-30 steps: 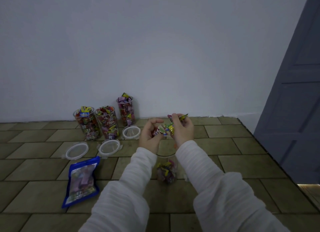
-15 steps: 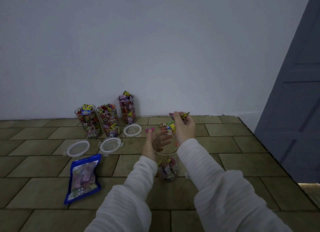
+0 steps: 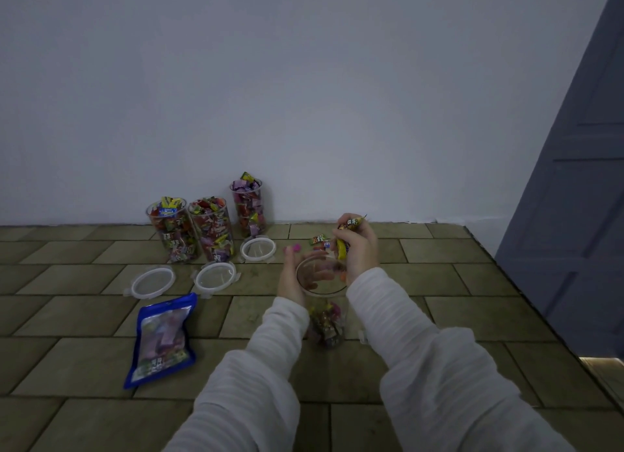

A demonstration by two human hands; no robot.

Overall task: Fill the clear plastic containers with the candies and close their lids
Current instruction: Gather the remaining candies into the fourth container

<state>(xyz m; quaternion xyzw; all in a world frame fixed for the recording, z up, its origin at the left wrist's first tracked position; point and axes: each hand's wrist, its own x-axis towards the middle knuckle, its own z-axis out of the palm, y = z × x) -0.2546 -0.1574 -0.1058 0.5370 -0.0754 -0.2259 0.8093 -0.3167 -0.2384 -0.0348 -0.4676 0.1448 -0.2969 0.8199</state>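
Observation:
A clear plastic container (image 3: pixel 340 308) stands open on the tiled floor between my arms, with a small layer of wrapped candies (image 3: pixel 326 326) at its bottom. My left hand (image 3: pixel 291 277) lies against the far left side of its rim with fingers straight, partly seen through the plastic. A small pink piece (image 3: pixel 293 248) shows at its fingertips. My right hand (image 3: pixel 359 249) hovers just beyond the rim on the right and grips a bunch of wrapped candies (image 3: pixel 342 247), one in a yellow wrapper. A few loose candies (image 3: pixel 319 240) lie on the floor behind.
Three candy-filled containers (image 3: pixel 212 230) stand open near the wall at the left. Their three round lids (image 3: pixel 216 277) lie on the floor before them. A blue candy bag (image 3: pixel 162 340) lies flat at the left. A dark door (image 3: pixel 574 198) is at the right.
My left hand let go of its candies, opened and dropped to the container's rim. More candy lies in the container. My right hand still grips its bunch.

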